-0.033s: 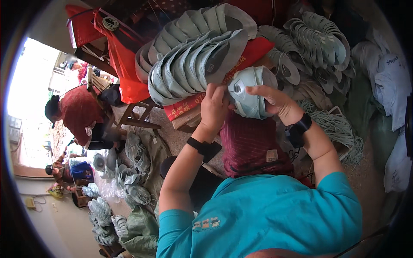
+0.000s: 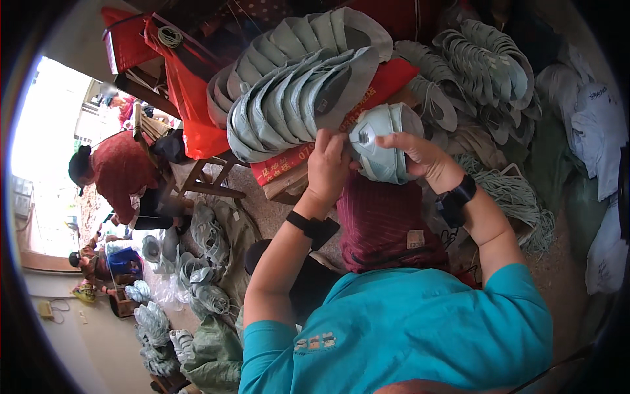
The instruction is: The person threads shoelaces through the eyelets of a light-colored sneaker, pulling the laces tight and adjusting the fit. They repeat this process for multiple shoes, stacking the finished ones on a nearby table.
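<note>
Between both hands, left grip (image 2: 330,164) and right grip (image 2: 420,152) pinch the grey-green cap piece (image 2: 384,146).

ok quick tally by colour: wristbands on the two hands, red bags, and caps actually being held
black wristbands: 2, one by the left hand at, one by the right hand at
red bags: 1
grey-green caps held: 1, between both hands
total: 4

Bright daylight glare from left doorway (image 2: 46,151); fisheye edges dark, warped.
</note>
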Motion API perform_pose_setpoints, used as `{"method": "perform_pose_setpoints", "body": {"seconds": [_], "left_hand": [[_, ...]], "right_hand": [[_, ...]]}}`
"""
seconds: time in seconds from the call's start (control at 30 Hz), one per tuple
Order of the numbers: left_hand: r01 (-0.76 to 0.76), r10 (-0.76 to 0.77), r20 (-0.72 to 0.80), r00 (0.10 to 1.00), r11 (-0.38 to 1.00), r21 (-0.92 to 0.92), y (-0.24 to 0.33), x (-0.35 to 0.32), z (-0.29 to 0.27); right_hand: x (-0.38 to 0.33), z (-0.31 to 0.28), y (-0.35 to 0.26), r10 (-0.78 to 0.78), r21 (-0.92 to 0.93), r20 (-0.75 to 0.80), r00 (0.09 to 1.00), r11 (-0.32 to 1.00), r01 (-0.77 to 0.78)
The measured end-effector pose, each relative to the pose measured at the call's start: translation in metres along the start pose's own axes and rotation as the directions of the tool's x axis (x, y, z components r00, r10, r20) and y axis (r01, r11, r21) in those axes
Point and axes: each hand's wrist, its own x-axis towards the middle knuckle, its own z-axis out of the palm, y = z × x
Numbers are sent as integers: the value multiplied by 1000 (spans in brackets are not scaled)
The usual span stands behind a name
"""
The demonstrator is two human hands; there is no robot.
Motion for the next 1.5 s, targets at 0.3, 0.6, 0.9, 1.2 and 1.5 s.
{"method": "perform_pose_setpoints", "body": {"seconds": [0.3, 0.6, 0.9, 1.2, 1.5], "left_hand": [[-137, 134, -62, 989, 990, -41, 2, -7, -16], [312, -122, -532, 838, 906, 285, -73, -17, -91], [405, -445, -383, 810, 896, -183, -115, -20, -118], [337, -152, -492, 857, 888, 312, -86, -19, -114], [-418, 349, 231, 908, 790, 449, 0, 21, -57]], "right_hand": [[0, 22, -27, -32, -267, -165, 986, 964, -14], [74, 49, -22, -397, -930, 12, 918, 332, 157], [97, 69, -14, -390, -863, 346, 853, 224, 453], [112, 24, -41, -43, -916, 158, 986, 367, 163], [108, -10, -6, -456, -860, 490, 743, -391, 327]]}}
